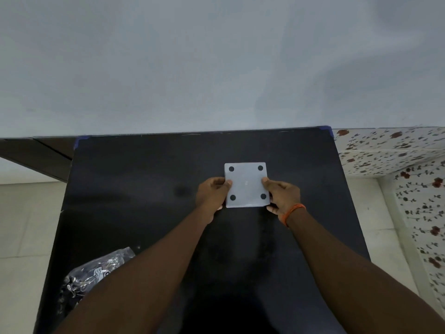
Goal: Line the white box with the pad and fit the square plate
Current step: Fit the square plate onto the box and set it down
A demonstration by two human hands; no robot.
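Note:
A white square piece (246,185) with a black dot near each of its four corners lies flat over the middle of the black table (134,189). Whether it is the box or the plate on top of it, I cannot tell. My left hand (212,196) grips its left edge, thumb on top. My right hand (283,197), with an orange band at the wrist, grips its right edge the same way. No pad is visible.
A clear plastic bag (94,273) of small metal parts lies at the table's near left. A pale wall stands right behind the table's far edge. Floral tiles (395,150) run along the right side, beyond the table's edge.

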